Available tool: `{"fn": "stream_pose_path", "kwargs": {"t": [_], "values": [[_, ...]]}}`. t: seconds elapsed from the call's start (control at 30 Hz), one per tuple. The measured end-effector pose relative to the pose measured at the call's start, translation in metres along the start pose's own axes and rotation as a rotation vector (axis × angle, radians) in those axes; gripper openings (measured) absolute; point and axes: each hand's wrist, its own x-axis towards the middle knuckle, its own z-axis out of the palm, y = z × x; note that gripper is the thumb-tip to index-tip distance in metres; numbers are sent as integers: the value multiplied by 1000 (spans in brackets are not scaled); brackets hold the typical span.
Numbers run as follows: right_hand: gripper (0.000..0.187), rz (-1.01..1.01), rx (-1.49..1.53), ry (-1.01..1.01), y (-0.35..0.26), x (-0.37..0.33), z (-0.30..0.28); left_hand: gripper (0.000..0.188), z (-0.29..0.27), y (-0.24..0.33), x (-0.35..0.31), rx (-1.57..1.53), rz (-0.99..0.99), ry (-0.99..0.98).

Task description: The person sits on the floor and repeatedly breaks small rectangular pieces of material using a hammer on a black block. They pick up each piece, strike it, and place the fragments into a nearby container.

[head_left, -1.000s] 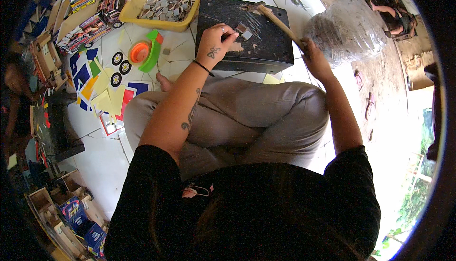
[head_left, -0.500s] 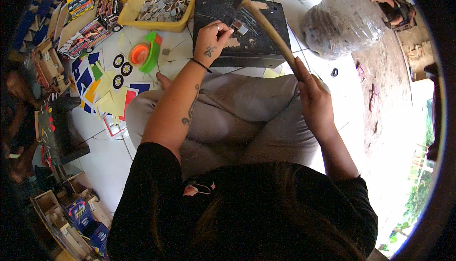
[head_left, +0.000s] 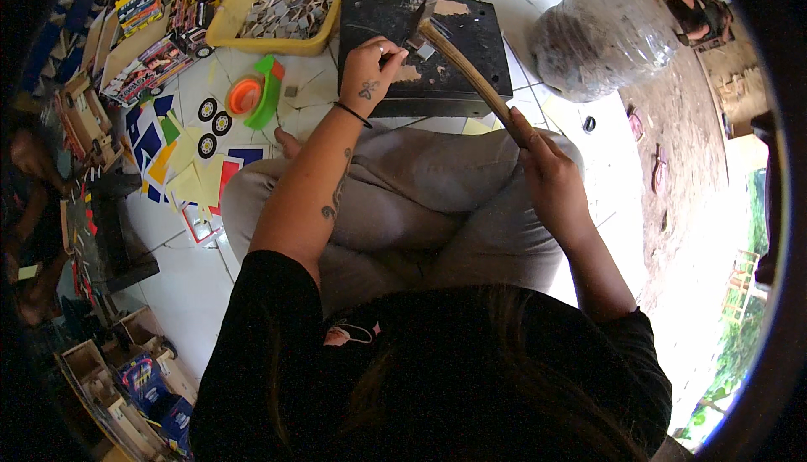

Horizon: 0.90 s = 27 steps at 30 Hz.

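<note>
My right hand is closed round the lower end of the wooden handle of a hammer. The hammer's head is down close over the black box in front of my crossed legs. My left hand rests over the box's left part, thumb and index finger pinched together. What they pinch is too small to make out. Right by those fingertips, beneath the hammer head, lies a small greyish square piece. The hammer head partly hides the loose thin nails on the box top.
Beyond my left hand stands a yellow basin filled with small square pieces. To the left lie an orange ring, a green plastic piece, black wheels, coloured sheets and toy trucks. A bulging plastic sack sits right.
The hammer head has come down toward the small square piece and my left fingertips. My right hand has dipped slightly with it; my left hand keeps nearly the same place, still pinched.
</note>
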Motion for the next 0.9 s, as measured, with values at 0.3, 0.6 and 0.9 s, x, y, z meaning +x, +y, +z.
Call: {"fn": "stream_pose_path", "kwargs": {"t": [0.3, 0.6, 0.9], "values": [[48, -65, 21, 98, 26, 13, 8, 14, 0, -1, 1, -30, -34, -12], [26, 34, -108, 29, 152, 110, 17, 22, -3, 7, 1, -9, -88, -4], [34, -260, -453, 323, 113, 131, 29, 24, -13, 48, 5, -135, -158, -176]]}}
